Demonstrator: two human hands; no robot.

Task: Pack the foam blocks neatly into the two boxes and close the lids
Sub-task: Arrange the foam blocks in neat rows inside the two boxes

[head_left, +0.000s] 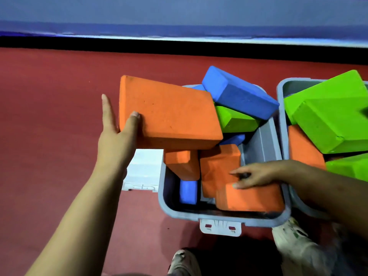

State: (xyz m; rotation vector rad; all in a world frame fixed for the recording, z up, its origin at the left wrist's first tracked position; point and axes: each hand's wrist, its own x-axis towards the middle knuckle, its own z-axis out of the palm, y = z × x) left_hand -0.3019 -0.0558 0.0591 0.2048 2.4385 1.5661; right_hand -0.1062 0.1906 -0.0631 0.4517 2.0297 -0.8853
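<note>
I see left hand (117, 134) gripping orange block (167, 114) above grey box (223, 218) | right hand (256, 174) fingers relaxed on orange blocks (249, 198) inside | second box (281, 108) right of it holds green blocks (334, 120)

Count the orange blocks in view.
5. One held up in the left hand, block at. Three in the left box, and under the right hand. One in the right box. More may be buried.
</note>
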